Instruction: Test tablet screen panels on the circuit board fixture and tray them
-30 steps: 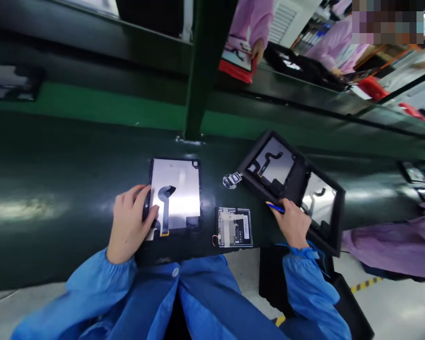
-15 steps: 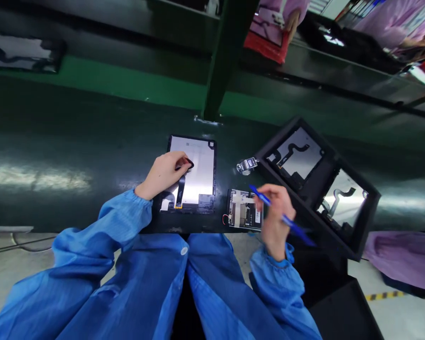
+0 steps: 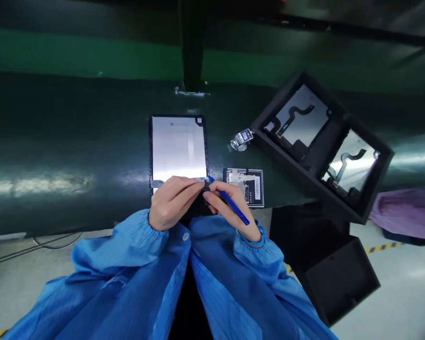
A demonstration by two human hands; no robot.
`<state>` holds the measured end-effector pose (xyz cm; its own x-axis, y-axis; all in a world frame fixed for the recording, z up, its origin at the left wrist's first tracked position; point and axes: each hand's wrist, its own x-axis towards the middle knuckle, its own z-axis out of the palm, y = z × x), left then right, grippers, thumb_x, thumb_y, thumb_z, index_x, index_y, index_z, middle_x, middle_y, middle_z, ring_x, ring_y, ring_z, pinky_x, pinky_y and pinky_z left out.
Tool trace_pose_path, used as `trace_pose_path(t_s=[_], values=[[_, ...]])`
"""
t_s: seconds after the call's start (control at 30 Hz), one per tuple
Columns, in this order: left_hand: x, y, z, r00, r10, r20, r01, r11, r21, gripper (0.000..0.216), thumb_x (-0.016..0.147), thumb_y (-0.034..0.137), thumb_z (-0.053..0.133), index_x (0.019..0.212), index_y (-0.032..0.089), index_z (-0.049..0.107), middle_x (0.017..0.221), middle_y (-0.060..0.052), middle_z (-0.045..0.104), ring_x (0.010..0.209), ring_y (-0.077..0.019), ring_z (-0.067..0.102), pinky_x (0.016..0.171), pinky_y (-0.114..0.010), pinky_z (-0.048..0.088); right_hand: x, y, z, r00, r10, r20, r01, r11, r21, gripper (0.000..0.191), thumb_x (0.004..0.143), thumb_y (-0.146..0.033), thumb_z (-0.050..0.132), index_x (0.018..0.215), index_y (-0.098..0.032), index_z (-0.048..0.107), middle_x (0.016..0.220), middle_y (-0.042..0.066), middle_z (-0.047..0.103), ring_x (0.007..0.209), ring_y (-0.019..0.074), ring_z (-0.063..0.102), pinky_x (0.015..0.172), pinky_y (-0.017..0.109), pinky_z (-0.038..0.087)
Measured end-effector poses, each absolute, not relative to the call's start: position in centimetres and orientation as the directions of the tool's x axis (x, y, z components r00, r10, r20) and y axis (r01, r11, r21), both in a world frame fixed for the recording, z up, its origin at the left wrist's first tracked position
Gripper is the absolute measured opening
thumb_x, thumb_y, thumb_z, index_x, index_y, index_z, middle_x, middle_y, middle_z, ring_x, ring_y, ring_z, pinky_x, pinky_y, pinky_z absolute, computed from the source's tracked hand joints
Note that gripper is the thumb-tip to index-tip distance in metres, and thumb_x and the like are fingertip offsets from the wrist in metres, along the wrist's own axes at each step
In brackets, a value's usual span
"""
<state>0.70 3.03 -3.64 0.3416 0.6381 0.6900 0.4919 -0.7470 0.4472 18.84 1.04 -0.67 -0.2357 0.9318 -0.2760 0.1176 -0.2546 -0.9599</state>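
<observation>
my left hand (image 3: pixel 173 202) curled on panel (image 3: pixel 179 148) edge, grip unclear | my right hand (image 3: pixel 222 208) pinches blue tool (image 3: pixel 242 216) | risk: tip slips, scratches panel

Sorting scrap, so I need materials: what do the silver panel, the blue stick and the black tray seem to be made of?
Panel: likely metal sheet, satin silver; it reflects the light softly. Stick, in the right hand's grip: probably plastic, glossy, uniform blue. Tray: foam or matte plastic, hard to tell; dull black, thick walls.
</observation>
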Motion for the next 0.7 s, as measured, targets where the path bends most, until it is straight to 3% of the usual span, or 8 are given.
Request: trace_pose_path(t_s=[0.2,0.3,0.37,0.43,0.6,0.7], values=[[0.6,2.2,-4.2,0.617,0.482,0.622,0.375,-0.875,0.307,0.012,0.092,0.010,0.062,0.093,0.018,0.071,0.094,-0.009,0.077,0.090,-0.0220,0.070,0.072,-0.034,0.056,20.3,-1.1,-2.1,-0.065,0.971,-0.229,0.329,-0.196,-0.924,0.035,0.093,-0.050,0.062,0.074,-0.021,0.057,0.058,-0.006,0.050,0.054,0.0088,0.043,0.055,0.023,0.035],[1.3,2.8,-3.2,0.680,0.590,0.435,0.356,-0.785,0.507,0.010,0.094,0.020,0.063,0.092,0.017,0.073,0.098,-0.010,0.075,0.090,-0.0216,0.069,0.076,-0.036,0.057,21.1,-1.5,-2.8,-0.014,0.986,-0.164,0.411,-0.143,-0.900,0.036,0.089,-0.051,0.066,0.072,-0.021,0.058,0.061,-0.005,0.054,0.056,0.0095,0.047,0.056,0.024,0.037],[2.0,3.4,-2.4,0.645,0.698,0.310,0.352,-0.631,0.691,0.016,0.092,0.027,0.067,0.102,0.017,0.074,0.104,-0.010,0.074,0.093,-0.0212,0.069,0.081,-0.035,0.058,21.6,-1.4,-2.8,0.017,0.994,-0.112,0.440,-0.108,-0.892,0.035,0.089,-0.051,0.067,0.072,-0.021,0.059,0.061,-0.005,0.056,0.054,0.0093,0.047,0.055,0.024,0.037],[2.7,4.0,-1.8,0.591,0.771,0.236,0.335,-0.501,0.798,0.020,0.090,0.027,0.069,0.107,0.018,0.074,0.105,-0.008,0.075,0.092,-0.0197,0.071,0.082,-0.032,0.059,21.8,-1.1,-2.6,0.032,0.998,-0.054,0.458,-0.062,-0.887,0.034,0.090,-0.050,0.067,0.072,-0.022,0.059,0.060,-0.005,0.056,0.053,0.0089,0.047,0.054,0.023,0.036],[3.9,5.0,-1.6,0.555,0.794,0.247,0.358,-0.496,0.791,0.009,0.089,0.020,0.068,0.093,0.019,0.076,0.094,-0.003,0.078,0.086,-0.0173,0.072,0.080,-0.029,0.059,22.2,-0.3,-2.3,0.011,1.000,0.026,0.481,0.017,-0.876,0.029,0.093,-0.044,0.066,0.074,-0.022,0.060,0.059,-0.006,0.057,0.053,0.0087,0.049,0.055,0.023,0.039],[4.1,5.2,-2.0,0.521,0.814,0.257,0.393,-0.496,0.774,0.010,0.087,0.017,0.069,0.094,0.017,0.075,0.095,-0.004,0.077,0.087,-0.0174,0.072,0.082,-0.029,0.058,23.5,-0.2,-2.8,-0.012,0.998,0.070,0.571,0.064,-0.819,0.024,0.095,-0.044,0.062,0.082,-0.024,0.064,0.068,-0.004,0.065,0.060,0.0121,0.058,0.064,0.026,0.048]])
